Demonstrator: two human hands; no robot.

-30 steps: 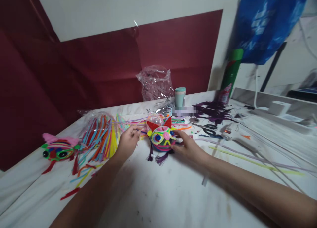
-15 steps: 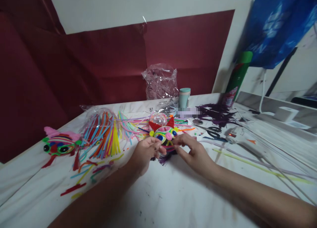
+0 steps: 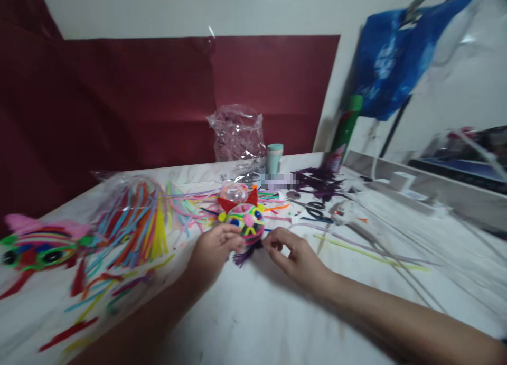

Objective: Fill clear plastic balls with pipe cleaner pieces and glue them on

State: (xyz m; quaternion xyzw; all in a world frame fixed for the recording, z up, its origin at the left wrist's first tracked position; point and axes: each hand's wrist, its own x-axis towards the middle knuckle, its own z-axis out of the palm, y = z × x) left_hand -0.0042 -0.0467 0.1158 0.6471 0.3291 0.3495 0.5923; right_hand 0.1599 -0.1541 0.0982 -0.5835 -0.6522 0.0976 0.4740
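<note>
A small ball-shaped cat head wrapped in colourful pipe cleaners, with red ears and a pink nose, sits on the white table. My left hand grips its lower left side with the fingertips. My right hand has thumb and forefinger pinched together at the head's lower right edge, beside the purple strands hanging under it. What exactly the pinch holds is too small to tell.
A second pipe-cleaner animal lies far left, beside a bagged bundle of coloured pipe cleaners. Behind are a crumpled plastic bag, a teal cup, purple scraps, scissors and a green can. Long thin stems lie right.
My left hand left the pipe-cleaner bundle and came to the cat head. My right hand slid from its right side to its lower edge. The view swung right and blurred.
</note>
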